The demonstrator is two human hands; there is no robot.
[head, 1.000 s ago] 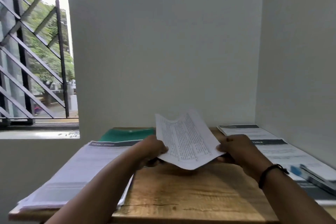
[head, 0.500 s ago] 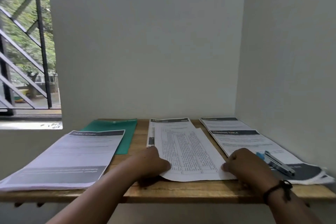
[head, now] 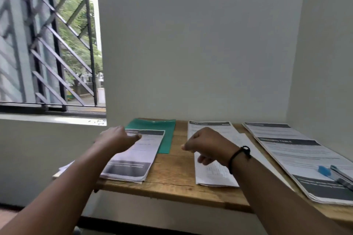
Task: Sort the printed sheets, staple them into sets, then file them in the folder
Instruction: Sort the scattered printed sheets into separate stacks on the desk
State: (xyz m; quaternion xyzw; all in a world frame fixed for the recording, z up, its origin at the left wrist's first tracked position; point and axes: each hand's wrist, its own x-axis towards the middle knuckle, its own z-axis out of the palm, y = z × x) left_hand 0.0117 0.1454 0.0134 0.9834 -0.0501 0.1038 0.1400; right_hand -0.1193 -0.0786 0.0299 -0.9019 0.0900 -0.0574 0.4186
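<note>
Printed sheets lie in three groups across a narrow wooden surface (head: 172, 175) set against a white wall. Taking the middle of the surface as the clock centre, one pile (head: 131, 160) sits at nine o'clock, a second pile (head: 212, 173) at the centre, and a third pile (head: 298, 158) at three o'clock, running along the right wall. A green folder (head: 164, 135) lies flat at eleven o'clock, its near corner tucked under the nine o'clock pile. A blue and grey stapler (head: 338, 175) rests on the near end of the three o'clock pile, at about four o'clock.

The left hand (head: 118, 139) reaches over the far end of the nine o'clock pile, fingers extended and fairly straight, holding nothing; whether it touches the paper cannot be told. The right hand (head: 206, 145), with a dark band at the wrist, hovers over the centre pile with fingers curled in loosely and nothing in them.

Judging by the layout, sorting is under way or nearly finished. No staples can be made out, the stapler lies idle, and the folder looks closed, so stapling and filing appear yet to come.
</note>
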